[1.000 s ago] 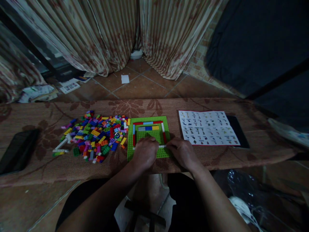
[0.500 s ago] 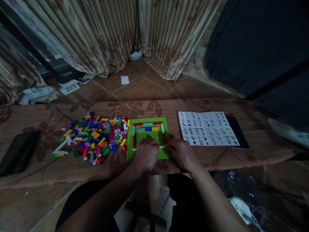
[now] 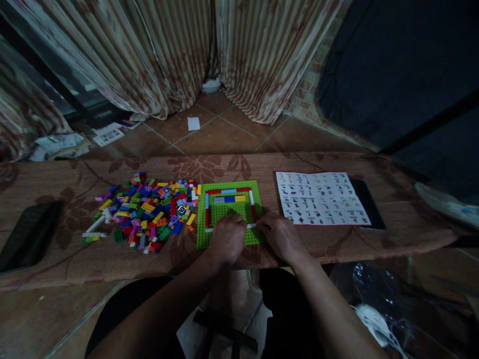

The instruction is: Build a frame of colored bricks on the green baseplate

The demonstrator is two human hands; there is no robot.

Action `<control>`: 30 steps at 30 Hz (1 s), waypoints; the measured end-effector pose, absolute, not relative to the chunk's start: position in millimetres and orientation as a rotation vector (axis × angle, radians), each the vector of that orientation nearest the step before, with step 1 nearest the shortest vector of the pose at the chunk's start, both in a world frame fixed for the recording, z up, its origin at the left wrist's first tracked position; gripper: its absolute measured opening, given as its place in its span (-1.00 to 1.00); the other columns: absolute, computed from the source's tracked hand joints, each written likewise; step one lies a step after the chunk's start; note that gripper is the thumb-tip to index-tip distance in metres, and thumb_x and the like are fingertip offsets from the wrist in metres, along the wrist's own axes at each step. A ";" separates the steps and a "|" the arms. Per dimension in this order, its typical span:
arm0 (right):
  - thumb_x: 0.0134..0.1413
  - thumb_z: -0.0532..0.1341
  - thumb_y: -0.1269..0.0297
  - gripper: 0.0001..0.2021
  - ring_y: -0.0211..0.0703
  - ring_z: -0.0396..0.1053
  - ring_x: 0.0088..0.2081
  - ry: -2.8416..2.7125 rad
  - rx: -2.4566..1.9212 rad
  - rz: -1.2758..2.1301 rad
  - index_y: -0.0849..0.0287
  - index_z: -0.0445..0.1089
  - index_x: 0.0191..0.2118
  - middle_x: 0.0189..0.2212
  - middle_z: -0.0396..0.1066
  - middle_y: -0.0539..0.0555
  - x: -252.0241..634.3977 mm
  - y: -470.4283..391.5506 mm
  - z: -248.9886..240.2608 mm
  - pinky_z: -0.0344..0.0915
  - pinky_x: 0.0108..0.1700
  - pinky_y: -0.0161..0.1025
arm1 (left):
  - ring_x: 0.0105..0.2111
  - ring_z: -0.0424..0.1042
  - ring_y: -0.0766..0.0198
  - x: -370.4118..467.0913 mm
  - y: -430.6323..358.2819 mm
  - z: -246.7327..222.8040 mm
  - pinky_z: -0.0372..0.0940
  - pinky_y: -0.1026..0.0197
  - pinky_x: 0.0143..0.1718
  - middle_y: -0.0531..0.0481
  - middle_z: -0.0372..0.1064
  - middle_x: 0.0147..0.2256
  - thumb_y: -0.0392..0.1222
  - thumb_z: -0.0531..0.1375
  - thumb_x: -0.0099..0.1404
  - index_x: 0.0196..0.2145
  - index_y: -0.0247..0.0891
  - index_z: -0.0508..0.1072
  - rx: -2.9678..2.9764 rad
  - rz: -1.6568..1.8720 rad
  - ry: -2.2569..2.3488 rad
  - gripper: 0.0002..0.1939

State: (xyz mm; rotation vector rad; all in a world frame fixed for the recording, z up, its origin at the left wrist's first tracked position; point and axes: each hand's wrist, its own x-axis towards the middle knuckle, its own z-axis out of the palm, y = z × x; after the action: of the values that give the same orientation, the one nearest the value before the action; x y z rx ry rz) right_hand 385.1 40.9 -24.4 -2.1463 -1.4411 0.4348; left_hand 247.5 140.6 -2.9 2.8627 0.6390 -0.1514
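Observation:
A green baseplate (image 3: pixel 251 241) lies on the cloth in front of me, bearing a rectangular outline of red, white and light blue bricks. Inside it, toward the back, runs a short row with a grey, a blue (image 3: pixel 229 199) and a yellow brick (image 3: pixel 240 198). My left hand (image 3: pixel 228 239) is curled over the plate's front middle; its fingertips are hidden. My right hand (image 3: pixel 280 234) reaches in from the right, its fingers closed on the right end of a white brick (image 3: pixel 251 226) in the front row.
Left of the plate spreads a heap of loose coloured bricks (image 3: pixel 145 212). A black phone (image 3: pixel 28 237) lies farther left. On the right, a printed sheet (image 3: pixel 324 199) partly covers a dark flat object (image 3: pixel 370 204). The cloth-covered table's (image 3: pixel 299 249) front edge is close to my legs.
Both hands stay at the front row of the plate with almost the same grip. Only a very slight shift of the hands shows.

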 end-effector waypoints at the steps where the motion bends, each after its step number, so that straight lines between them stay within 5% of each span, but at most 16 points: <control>1: 0.10 0.20 0.53 -0.82 -0.19 0.43 -0.29 -1.444 -2.147 0.433 0.17 0.49 -0.42 -0.35 0.50 0.05 385.0 41.2 -24.4 0.26 -0.21 -0.32 | -0.25 0.41 0.11 247.5 140.6 -3.0 0.29 0.08 -0.27 -0.04 0.39 -0.29 -0.41 0.03 0.21 -0.32 -0.30 0.46 2.863 -0.157 0.641 -0.79; 15: 0.13 0.14 0.52 -0.77 -0.22 0.42 -0.30 -1.432 -2.109 0.479 0.15 0.47 -0.45 -0.36 0.50 0.04 386.9 38.4 -26.5 0.27 -0.20 -0.32 | -0.21 0.41 0.12 245.1 140.2 -3.9 0.28 0.12 -0.36 -0.03 0.40 -0.26 -0.41 0.03 0.18 -0.31 -0.29 0.45 2.816 -0.172 0.666 -0.78; 30: 0.12 0.16 0.52 -0.79 -0.22 0.43 -0.30 -1.423 -2.137 0.472 0.17 0.49 -0.44 -0.35 0.50 0.05 386.3 40.8 -28.0 0.26 -0.21 -0.33 | -0.20 0.39 0.12 246.8 138.8 -2.0 0.30 0.12 -0.24 -0.07 0.39 -0.25 -0.41 0.06 0.19 -0.29 -0.32 0.45 2.821 -0.202 0.629 -0.80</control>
State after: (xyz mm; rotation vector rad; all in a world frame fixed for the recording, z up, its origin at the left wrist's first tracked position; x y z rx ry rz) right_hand 386.3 40.8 -28.0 -2.1374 -1.4225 0.4722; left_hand 246.8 138.8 -2.0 2.8208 0.6294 -0.2018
